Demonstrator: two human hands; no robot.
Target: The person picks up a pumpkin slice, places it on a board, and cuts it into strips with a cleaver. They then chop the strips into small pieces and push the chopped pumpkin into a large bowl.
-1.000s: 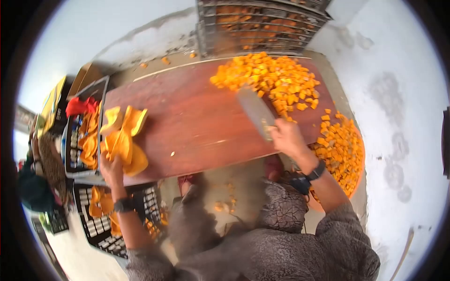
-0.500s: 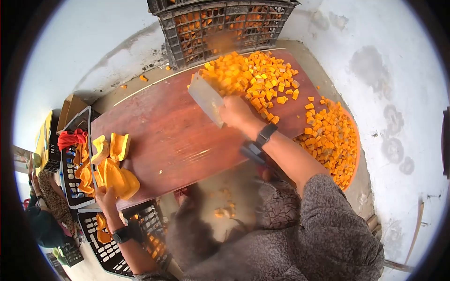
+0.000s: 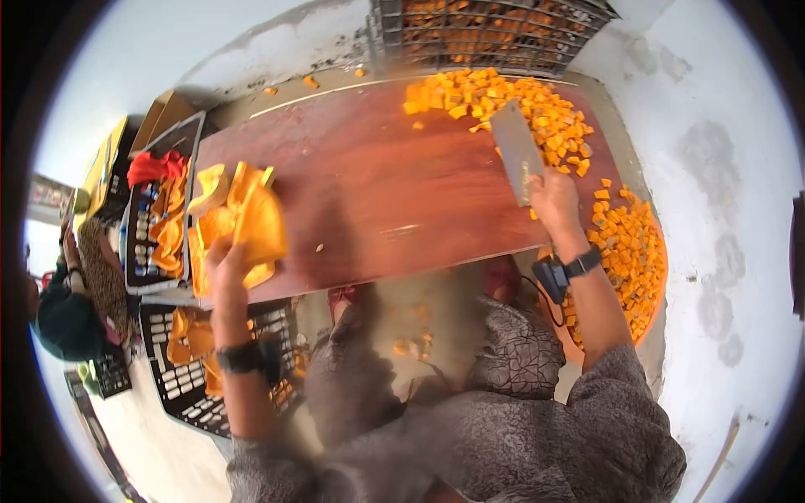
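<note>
Left hand gripping a pumpkin wedge at frame left, right hand closed around a cleaver beside diced pumpkin at upper right

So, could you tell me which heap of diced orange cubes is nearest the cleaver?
The heap on the board, touching the cleaver; the other fills the orange basin beside the board.

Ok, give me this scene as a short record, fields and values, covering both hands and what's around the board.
left hand: grips a large pumpkin piece, lifted over the board's left end
right hand: holds a cleaver, blade flat above the board
surface: reddish wooden board
on board: heap of diced pumpkin at the far right; pumpkin wedges at the left
beside board: orange basin of cubes on the right; black crates with pieces on the left
far side: crate holding orange pieces
</note>
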